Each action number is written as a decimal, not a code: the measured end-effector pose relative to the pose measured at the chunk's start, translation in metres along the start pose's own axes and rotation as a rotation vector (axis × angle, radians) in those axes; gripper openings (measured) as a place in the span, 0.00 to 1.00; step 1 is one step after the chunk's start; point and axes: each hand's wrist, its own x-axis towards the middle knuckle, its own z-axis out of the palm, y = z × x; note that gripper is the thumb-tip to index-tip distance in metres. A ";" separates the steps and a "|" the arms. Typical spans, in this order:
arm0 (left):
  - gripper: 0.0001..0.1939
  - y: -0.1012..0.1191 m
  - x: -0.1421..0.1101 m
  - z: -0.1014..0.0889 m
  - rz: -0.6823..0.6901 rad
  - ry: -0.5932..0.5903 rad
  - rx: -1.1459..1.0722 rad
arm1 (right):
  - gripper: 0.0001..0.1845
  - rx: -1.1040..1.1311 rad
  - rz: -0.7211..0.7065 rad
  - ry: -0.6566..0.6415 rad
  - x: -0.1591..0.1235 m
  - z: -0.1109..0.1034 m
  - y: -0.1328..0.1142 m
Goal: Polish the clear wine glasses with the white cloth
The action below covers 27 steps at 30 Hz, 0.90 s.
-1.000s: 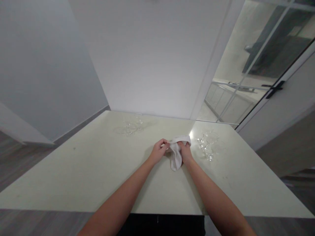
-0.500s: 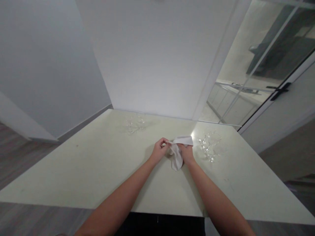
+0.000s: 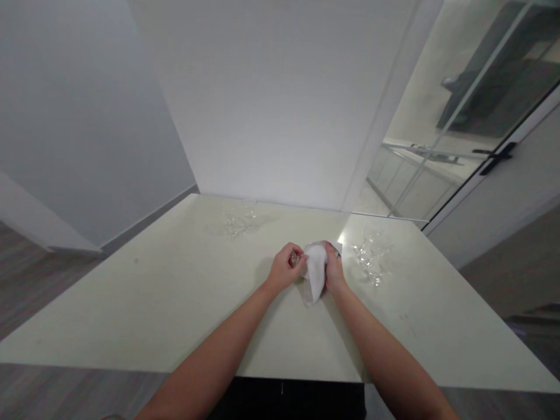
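Observation:
A white cloth (image 3: 315,268) is bunched between my two hands over the middle of the table, one end hanging down. My left hand (image 3: 284,267) is closed around a small clear piece of glassware (image 3: 294,259), which shows between thumb and fingers beside the cloth. The rest of this piece is hidden, so its full shape cannot be made out. On the cloth's right side, my right hand (image 3: 334,271) grips the fabric, its thumb lying on top. Nearest to that hand stand several clear glasses (image 3: 371,256), their outlines faint.
Another group of clear glasses (image 3: 240,221) is at the back left of the pale table (image 3: 153,303). A white wall (image 3: 271,116) rises behind the table's far edge. To the right is a glass-paned door with a black handle (image 3: 496,156).
The cloth has been folded over between my hands and now covers more of the space there. My left fingers have curled, and the clear glassware has come into sight in them.

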 end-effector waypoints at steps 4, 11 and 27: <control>0.14 -0.012 0.006 0.005 -0.463 -0.012 -0.352 | 0.20 -0.025 -0.068 0.011 -0.002 -0.003 0.002; 0.12 -0.014 0.004 0.005 -0.298 0.082 -0.166 | 0.21 0.006 -0.011 0.014 -0.006 0.002 -0.002; 0.14 -0.010 0.008 0.001 -0.471 -0.080 -0.236 | 0.18 -0.078 -0.060 -0.151 -0.010 0.003 -0.006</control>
